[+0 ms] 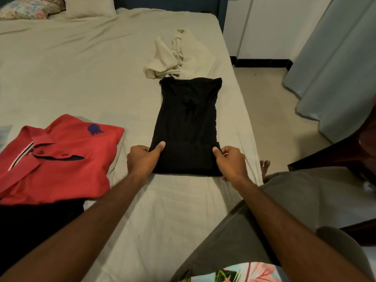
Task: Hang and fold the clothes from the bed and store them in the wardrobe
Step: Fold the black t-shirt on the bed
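A person stands at the edge of the bed, which carries a pale beige sheet, and both bare arms reach forward over it. In the middle of the view lies a black garment, folded into a long narrow strip that runs from near the person toward 12 o'clock. The left hand grasps the near left corner of this strip, with the thumb lying on top of the cloth and the other fingers tucked under the edge. The right hand pinches the near right corner in the same manner, the thumb on top and the fingers curled below. The near end of the strip lies flat on the sheet between the two hands. At about 12 o'clock from the black garment, touching its far end, a cream garment lies crumpled and not folded. At about 9 o'clock from the hands, a red polo shirt lies folded, with the collar up and a dark blue emblem on the chest; it rests on top of a dark folded garment, which shows under its near edge. Far away at about 11 o'clock, two pillows lie at the head of the bed, a plain one and a flowered one. At 2 o'clock, beyond the bed, a grey-blue curtain hangs down to the floor.
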Available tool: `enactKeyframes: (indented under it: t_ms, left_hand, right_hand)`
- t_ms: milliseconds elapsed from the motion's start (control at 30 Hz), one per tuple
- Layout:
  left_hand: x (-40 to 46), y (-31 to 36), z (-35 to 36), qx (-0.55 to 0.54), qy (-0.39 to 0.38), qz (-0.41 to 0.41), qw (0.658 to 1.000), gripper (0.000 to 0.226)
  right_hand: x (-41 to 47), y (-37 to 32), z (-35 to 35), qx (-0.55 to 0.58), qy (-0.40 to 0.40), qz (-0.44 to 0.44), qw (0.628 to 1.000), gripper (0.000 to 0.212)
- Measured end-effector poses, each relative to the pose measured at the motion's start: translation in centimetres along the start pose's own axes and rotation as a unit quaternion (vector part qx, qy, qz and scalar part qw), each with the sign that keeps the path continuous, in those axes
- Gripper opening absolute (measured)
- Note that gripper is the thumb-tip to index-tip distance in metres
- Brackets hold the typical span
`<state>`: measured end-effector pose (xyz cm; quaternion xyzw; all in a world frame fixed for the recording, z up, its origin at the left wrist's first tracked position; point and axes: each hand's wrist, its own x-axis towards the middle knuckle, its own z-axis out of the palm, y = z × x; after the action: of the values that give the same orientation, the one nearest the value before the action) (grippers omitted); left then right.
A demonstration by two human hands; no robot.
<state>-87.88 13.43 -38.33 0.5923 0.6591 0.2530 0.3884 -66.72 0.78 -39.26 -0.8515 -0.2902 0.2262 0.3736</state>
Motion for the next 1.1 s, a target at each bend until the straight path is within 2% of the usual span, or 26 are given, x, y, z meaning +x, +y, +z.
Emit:
enactKeyframes:
  t_ms: [233, 500, 633, 733, 833, 933, 1033, 1100]
  left_hand:
    - [0.7, -0.1, 1.8, 0.161, 0.115, 0.03, 0.98, 0.041]
    - [1.5, -0.2, 1.1, 0.2, 0.078, 0.04, 0.976, 0.043]
    - [1.3, -0.3, 0.2, 0.146, 0.069, 0.072, 0.984, 0.041]
    - [1.3, -0.5, -0.2, 0.12, 0.071, 0.126, 0.982, 0.038]
    - [1.7, -0.4, -0.2, 0.162, 0.053, 0.152, 0.974, 0.039]
    - [3.3, -0.4, -0.2, 0.239, 0.026, 0.162, 0.957, 0.04]
    - [3.8, -0.5, -0.7, 0.284, 0.071, 0.167, 0.941, 0.036]
    - [3.1, -0.6, -1.1, 0.289, 0.125, 0.214, 0.925, 0.028]
  right_hand:
    - [0.6, -0.7, 2.0, -0.123, 0.078, 0.0, 0.989, 0.041]
    - [1.0, -0.1, 1.7, -0.148, 0.08, -0.011, 0.986, 0.039]
    - [1.0, 0.4, 1.6, -0.097, 0.093, -0.036, 0.99, 0.038]
    - [0.7, 0.5, 1.4, -0.076, 0.105, -0.053, 0.99, 0.037]
    - [0.9, 0.3, 1.3, -0.087, 0.09, -0.043, 0.991, 0.037]
    - [1.4, 0.3, 1.2, -0.15, 0.073, -0.009, 0.986, 0.037]
    - [1.1, 0.2, 0.6, -0.212, 0.091, 0.01, 0.973, 0.043]
    - [0.8, 0.1, 0.2, -0.199, 0.115, 0.006, 0.973, 0.038]
